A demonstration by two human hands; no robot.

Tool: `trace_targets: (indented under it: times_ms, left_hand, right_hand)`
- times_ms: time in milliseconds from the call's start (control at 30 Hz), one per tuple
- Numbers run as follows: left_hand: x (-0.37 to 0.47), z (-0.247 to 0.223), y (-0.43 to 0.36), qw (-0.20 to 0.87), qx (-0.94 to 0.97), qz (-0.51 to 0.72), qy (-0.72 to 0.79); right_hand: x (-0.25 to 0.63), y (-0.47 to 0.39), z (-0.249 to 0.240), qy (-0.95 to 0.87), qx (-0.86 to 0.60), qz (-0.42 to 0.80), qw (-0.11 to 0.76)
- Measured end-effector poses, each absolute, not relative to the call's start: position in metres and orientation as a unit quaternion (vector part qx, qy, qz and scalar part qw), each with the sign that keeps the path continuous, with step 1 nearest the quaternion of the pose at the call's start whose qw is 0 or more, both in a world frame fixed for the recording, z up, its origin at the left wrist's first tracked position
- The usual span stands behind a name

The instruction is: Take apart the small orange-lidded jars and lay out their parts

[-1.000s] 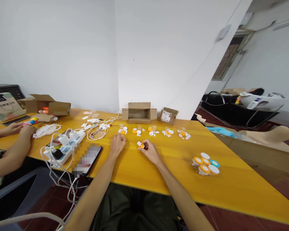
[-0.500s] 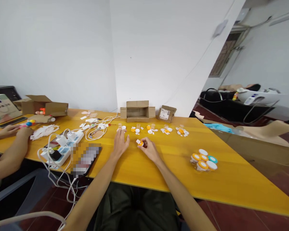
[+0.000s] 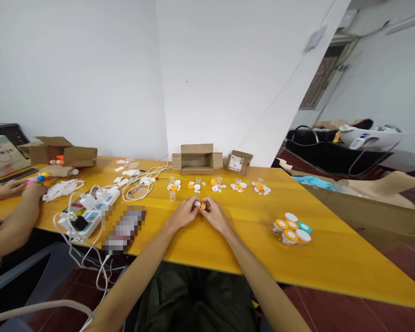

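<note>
Close together above the middle of the table, my left hand (image 3: 186,212) and my right hand (image 3: 214,214) meet at the fingertips. Between them is a small orange-and-white part (image 3: 203,205). A white piece with dark holes (image 3: 197,203) shows at its left side, by my left fingers. Both hands are closed on this part; fingers hide some of it. Just beyond my left hand stands a small clear cup (image 3: 173,196). Farther back, several small piles of white and orange discs (image 3: 194,186) lie in a row, with clear cups (image 3: 219,180) among them.
Several lidded clear jars (image 3: 291,236) stand grouped at the right. An open cardboard box (image 3: 197,160) and a smaller box (image 3: 239,163) are at the back. A phone (image 3: 124,229), power strip (image 3: 95,214) and cables lie left. Another person's hand (image 3: 35,190) works at the far left.
My left hand has moved from the leftmost disc pile back toward me and right, meeting my right hand at the part. The clear cup nearer me is now uncovered.
</note>
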State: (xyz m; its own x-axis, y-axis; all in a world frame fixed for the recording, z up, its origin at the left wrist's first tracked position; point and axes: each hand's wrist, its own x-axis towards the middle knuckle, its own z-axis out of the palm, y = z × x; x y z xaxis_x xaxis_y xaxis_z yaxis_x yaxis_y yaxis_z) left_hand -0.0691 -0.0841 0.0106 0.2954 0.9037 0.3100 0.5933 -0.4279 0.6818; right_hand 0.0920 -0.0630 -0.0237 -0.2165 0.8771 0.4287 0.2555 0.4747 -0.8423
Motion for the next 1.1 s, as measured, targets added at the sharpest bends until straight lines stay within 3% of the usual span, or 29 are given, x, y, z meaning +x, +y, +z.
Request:
trace_targets:
  times_ms: [1100]
  left_hand:
    - [-0.072, -0.003, -0.070, 0.338, 0.730, 0.401, 0.439]
  right_hand:
    - [0.091, -0.070, -0.014, -0.738, -0.389, 0.302, 0.462]
